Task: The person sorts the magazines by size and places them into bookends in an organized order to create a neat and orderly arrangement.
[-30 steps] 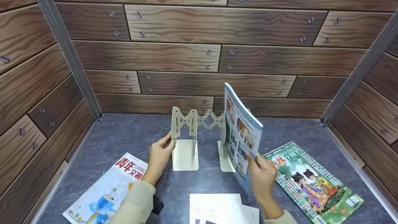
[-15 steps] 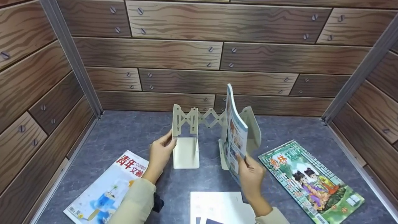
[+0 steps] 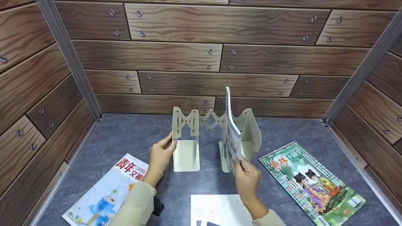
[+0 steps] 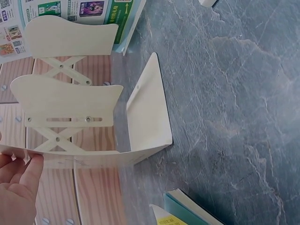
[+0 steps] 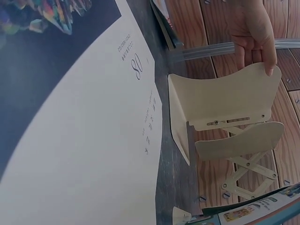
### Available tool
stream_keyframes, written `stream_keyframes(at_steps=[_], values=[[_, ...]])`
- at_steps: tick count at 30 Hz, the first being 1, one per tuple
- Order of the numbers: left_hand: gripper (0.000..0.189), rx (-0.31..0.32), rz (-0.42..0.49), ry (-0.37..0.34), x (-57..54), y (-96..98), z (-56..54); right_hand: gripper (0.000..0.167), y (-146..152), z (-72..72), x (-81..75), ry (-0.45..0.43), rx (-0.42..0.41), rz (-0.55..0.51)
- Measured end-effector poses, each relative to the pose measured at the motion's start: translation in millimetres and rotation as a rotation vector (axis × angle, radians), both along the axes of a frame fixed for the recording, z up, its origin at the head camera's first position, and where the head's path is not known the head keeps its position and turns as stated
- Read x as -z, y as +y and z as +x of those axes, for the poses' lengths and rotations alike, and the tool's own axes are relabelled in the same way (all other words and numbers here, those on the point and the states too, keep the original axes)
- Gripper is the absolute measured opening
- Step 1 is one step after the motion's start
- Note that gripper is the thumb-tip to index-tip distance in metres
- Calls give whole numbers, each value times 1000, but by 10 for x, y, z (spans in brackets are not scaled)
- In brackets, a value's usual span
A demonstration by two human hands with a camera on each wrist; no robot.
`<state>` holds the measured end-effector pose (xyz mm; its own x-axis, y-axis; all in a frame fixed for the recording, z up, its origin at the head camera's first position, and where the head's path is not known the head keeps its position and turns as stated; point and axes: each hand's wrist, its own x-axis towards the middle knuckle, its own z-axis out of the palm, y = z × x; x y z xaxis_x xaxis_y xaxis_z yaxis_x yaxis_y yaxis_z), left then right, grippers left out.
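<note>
A cream metal expandable bookend [image 3: 186, 157] with crisscross scissor links stands at the middle of the table. My left hand [image 3: 160, 157] pinches the edge of its left end panel; in the right wrist view, that panel [image 5: 229, 96] has the thumb on one face. My right hand [image 3: 248, 180] grips a thin magazine [image 3: 233, 146] by its near lower edge. Upright and seen almost edge-on, the magazine stands beside the right inner divider, left of the right end panel [image 3: 252, 130]. In the left wrist view, the magazine's printed cover [image 4: 70, 14] shows behind the dividers.
A white magazine with red lettering [image 3: 103, 196] lies at the left, partly under the left forearm. On the right lies a green illustrated magazine [image 3: 314, 185]. White printed covers [image 3: 216, 204] lie at the front. Wood-patterned walls [image 3: 176, 56] enclose the table.
My right hand has moved left with the magazine and turned it from a slanted view to nearly edge-on. The right end panel has come into sight. My left hand keeps its hold.
</note>
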<state>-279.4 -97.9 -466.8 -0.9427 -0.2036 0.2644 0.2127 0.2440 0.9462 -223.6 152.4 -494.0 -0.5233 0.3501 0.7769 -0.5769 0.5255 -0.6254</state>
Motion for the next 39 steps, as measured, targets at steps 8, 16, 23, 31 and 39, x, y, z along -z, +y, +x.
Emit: stream_keyframes(at_steps=[8,16,23,31,39], values=[[38,-6,5,-6,0,-17,8,20,-56,25,4,-29,-74,-28],[38,-5,3,-12,-6,-4,18,25,-48,48,11,-76,-105,11],[39,-4,-16,-8,-26,6,30,23,-42,55,-5,-71,-127,5],[38,-25,-24,-12,-27,3,30,22,-40,18,0,-90,-83,7],[38,-24,-22,-23,-34,10,23,22,-41,0,-4,-78,-84,17]])
